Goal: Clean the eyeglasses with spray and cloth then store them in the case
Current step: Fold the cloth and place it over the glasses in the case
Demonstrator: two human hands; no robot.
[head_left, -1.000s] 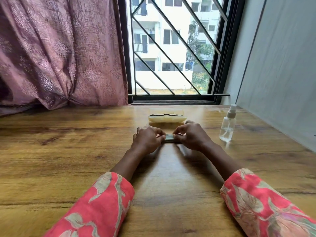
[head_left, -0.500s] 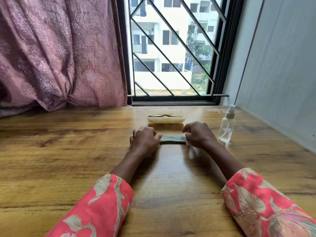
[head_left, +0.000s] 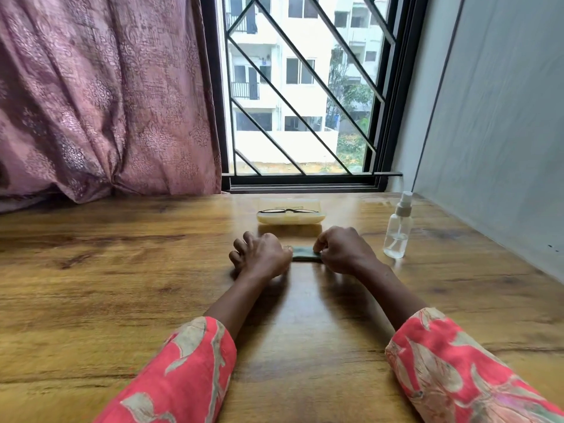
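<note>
A small grey-green cloth [head_left: 306,253], folded flat, lies on the desk [head_left: 122,285]; left hand [head_left: 262,257] and right hand [head_left: 341,250] pinch its ends, glasses [head_left: 288,211] at 12 o'clock

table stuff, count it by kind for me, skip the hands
glasses: 1, lying on the case
case: 1
cloth: 1, folded, held between both hands
spray bottle: 1
total: 4
</note>
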